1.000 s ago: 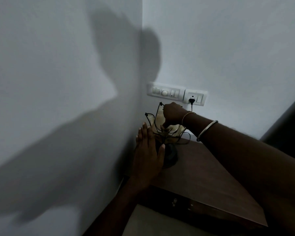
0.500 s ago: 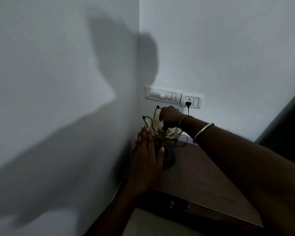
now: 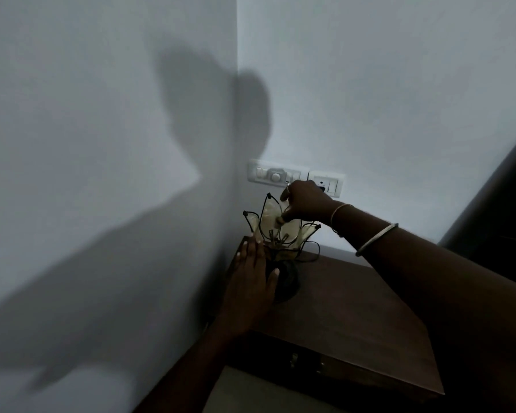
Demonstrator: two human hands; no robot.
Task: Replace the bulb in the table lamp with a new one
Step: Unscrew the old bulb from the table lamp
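Lamp (image 3: pixel 280 234) position: it stands on the dark wooden worktop (image 3: pixel 355 299) in the corner of the room, close to the left wall. Its shade is a ring of pale, dark-edged petals that open upward above a dark base.

Your left hand (image 3: pixel 252 281) lies against the left side of the lamp's base. The fingers are straight and held together, and the thumb reaches across the front of the base. The hand is open, pressed flat against the base and not wrapped around it.

Your right hand (image 3: pixel 306 201) is above the shade, with the fingers curled downward. The fingertips are pinched on a small pale object (image 3: pixel 279 221) at the top of the petals. The picture is too dark to tell whether this object is the bulb. Two bangles (image 3: pixel 376 239) sit on your right forearm.

A switch panel (image 3: pixel 273 175) and a socket plate (image 3: pixel 328 183) are mounted on the rear wall just behind your right hand. A thin dark cord (image 3: pixel 310 257) loops on the worktop to the right of the lamp.
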